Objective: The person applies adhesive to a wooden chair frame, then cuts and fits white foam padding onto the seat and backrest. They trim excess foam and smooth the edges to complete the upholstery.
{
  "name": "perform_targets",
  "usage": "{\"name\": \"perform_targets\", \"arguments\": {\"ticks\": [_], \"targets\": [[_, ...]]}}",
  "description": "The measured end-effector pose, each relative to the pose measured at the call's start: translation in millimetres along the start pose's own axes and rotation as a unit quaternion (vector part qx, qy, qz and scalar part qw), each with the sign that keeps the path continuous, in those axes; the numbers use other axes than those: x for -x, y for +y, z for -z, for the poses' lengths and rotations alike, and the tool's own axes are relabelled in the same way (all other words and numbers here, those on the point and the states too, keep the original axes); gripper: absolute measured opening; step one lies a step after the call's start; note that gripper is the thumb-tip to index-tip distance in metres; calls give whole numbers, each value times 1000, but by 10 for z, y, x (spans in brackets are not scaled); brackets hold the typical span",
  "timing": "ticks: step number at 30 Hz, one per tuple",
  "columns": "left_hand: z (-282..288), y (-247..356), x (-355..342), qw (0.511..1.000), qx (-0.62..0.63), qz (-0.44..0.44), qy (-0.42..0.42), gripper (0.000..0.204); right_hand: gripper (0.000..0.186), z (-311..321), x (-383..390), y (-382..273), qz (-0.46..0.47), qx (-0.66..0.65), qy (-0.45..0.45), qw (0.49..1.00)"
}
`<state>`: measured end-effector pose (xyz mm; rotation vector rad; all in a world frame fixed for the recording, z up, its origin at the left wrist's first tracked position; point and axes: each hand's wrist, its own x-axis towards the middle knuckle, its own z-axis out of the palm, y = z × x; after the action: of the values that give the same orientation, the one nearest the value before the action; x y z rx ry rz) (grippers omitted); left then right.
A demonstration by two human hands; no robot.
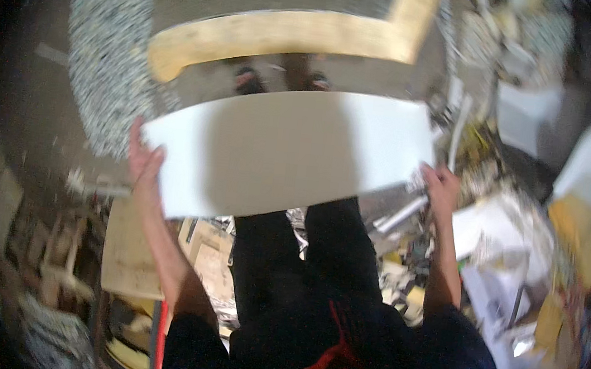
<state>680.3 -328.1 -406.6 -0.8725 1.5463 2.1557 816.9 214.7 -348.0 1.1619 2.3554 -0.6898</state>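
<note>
Between my two hands I hold a wide white rectangular panel [285, 147] in front of my legs, with a broad shadow across its middle. My left hand [145, 160] grips its left end, thumb over the near face and fingers behind the edge. At the opposite end, my right hand [441, 185] pinches the lower right corner. Fingers behind the panel are hidden. Just beyond its far edge lies a yellowish foam or wood L-shaped piece [282, 35], whose exact material I cannot tell.
A speckled grey slab [111, 50] lies at the far left. White sheets and scrap [506, 235] are heaped on the right, with yellow foam pieces [578, 236] among them. A light wooden board [132, 246] stands by my left forearm. My feet [249, 80] show past the panel.
</note>
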Motion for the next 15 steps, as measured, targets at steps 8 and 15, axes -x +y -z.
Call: {"name": "perform_targets", "arguments": {"ticks": [8,15], "targets": [[30,-357,-23,986,73,99,-110,49,74,-734,-1069,202,-90,-352,-144,920],[92,-579,62,983,77,119,-116,43,72,-1860,-1148,-224,7,-250,-257,934]]}}
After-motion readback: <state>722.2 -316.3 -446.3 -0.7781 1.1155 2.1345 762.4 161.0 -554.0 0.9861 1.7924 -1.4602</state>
